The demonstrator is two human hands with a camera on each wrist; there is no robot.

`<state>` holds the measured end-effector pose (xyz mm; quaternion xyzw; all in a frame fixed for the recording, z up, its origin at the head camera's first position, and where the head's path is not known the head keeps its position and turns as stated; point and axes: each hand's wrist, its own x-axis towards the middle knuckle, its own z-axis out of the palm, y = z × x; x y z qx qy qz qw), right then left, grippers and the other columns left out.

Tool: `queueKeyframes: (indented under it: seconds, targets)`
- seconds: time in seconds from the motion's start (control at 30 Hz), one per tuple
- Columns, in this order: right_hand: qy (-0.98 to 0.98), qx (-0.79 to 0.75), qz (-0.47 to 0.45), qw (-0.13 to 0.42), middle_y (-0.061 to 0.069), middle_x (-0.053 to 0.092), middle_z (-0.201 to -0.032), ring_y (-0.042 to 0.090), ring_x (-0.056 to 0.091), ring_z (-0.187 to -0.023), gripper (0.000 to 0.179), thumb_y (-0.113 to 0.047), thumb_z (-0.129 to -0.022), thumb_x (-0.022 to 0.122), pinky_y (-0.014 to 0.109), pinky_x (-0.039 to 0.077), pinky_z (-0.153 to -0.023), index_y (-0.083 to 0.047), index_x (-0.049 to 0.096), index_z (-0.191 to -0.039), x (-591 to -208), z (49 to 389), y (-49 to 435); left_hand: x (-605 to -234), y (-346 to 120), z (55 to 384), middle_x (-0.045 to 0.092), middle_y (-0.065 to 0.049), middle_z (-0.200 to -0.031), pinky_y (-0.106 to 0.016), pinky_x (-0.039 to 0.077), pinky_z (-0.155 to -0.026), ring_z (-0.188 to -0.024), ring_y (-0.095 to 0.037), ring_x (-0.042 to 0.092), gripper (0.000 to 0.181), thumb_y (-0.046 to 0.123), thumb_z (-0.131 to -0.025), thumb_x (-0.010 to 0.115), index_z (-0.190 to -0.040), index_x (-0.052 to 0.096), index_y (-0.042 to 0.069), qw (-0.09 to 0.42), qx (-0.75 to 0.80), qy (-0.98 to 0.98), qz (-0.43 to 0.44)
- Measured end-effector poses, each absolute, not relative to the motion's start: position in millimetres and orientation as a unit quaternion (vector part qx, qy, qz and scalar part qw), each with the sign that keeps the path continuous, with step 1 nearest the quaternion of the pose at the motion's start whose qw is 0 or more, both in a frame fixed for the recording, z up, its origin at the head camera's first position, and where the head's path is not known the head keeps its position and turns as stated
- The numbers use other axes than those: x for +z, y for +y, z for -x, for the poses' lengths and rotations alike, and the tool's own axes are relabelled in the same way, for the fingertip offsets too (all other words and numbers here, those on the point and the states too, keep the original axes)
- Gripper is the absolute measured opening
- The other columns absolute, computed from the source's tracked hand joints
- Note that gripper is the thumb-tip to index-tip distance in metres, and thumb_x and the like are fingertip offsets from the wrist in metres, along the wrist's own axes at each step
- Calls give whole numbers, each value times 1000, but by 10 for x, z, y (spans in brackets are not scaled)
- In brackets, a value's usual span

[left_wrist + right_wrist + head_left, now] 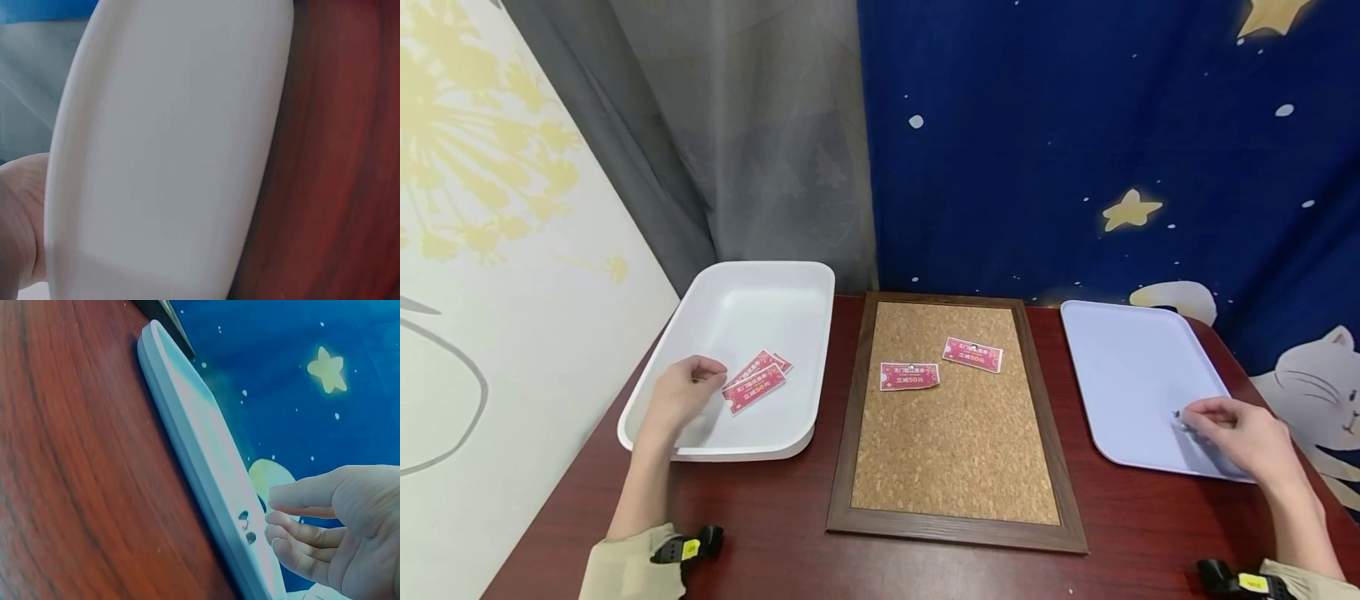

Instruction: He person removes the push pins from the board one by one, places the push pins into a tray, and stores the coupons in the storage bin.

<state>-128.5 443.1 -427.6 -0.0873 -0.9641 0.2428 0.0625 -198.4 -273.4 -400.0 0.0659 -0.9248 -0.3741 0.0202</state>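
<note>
My left hand (685, 392) hovers over the white tray (775, 296), its thumb and fingertips right at the left edge of a few overlapping red coupons (756, 389). In the left wrist view the tray wall hides those fingers. On the other side, my right hand (1243, 437) reaches over the pale blue tray (1131, 358) with fingers loosely bent. In the right wrist view its thumb and fingers stand apart with nothing between them, just beside several small shiny pins (250, 537) on the tray.
Between the trays lies a wood-framed corkboard (955, 458). Two red coupons are pinned on it, a left one (898, 382) and a right one (985, 357). All stand on a dark red wooden table (790, 533), with a blue star curtain (1037, 167) behind.
</note>
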Motion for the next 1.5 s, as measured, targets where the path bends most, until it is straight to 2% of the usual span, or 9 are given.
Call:
queueKeyframes:
  seconds: [0.27, 0.47, 0.8, 0.97, 1.23, 1.5]
  targets:
    - [-962, 258, 50, 75, 15, 73, -88, -7, 52, -67, 32, -27, -97, 69, 18, 40, -58, 4, 72, -103, -4202, 1346, 4281, -3887, -2509, 1975, 66, -17, -98, -31, 44, -70, -86, -26, 55, 23, 13, -97, 62, -111, 67, -4, 22, -383, -923, -37]
    - [-957, 272, 19, 95, 17, 73, -91, -6, 54, -68, 30, -26, -98, 68, 15, 42, -59, 2, 72, -105, -4112, 1413, 4143, -3830, -2324, 1977, 65, -16, -98, -33, 45, -75, -87, -26, 55, 20, 9, -97, 61, -110, 67, -3, 21, -391, -920, -11]
    - [-952, 282, -9, 123, 16, 73, -92, -10, 54, -71, 26, -25, -96, 70, 13, 43, -60, 0, 72, -104, -4044, 1514, 3917, -3833, -2037, 2029, 69, -11, -95, -26, 47, -70, -84, -22, 60, 16, 8, -97, 62, -108, 68, -1, 24, -419, -907, 40]
    - [-948, 292, -24, 126, 17, 72, -95, -7, 54, -72, 24, -22, -95, 71, 10, 43, -62, 0, 72, -104, -4036, 1559, 3773, -3822, -1878, 2049, 68, -9, -92, -28, 47, -73, -84, -19, 61, 13, 8, -96, 63, -105, 68, 0, 19, -429, -901, 58]
    - [-946, 298, -44, 122, 14, 73, -95, -4, 57, -74, 22, -24, -95, 71, 13, 45, -63, -3, 73, -103, -4012, 1638, 3531, -3790, -1677, 2065, 66, -7, -90, -29, 46, -72, -83, -19, 59, 11, 7, -95, 64, -104, 68, 1, 5, -441, -893, 87]
    - [-943, 312, -55, 107, 13, 73, -98, 15, 65, -81, 24, -25, -97, 69, 17, 48, -66, -3, 72, -107, -3970, 1738, 3265, -3772, -1515, 2093, 69, -8, -94, -30, 48, -72, -83, -19, 61, 13, 8, -96, 64, -106, 68, 1, -1, -457, -883, 103]
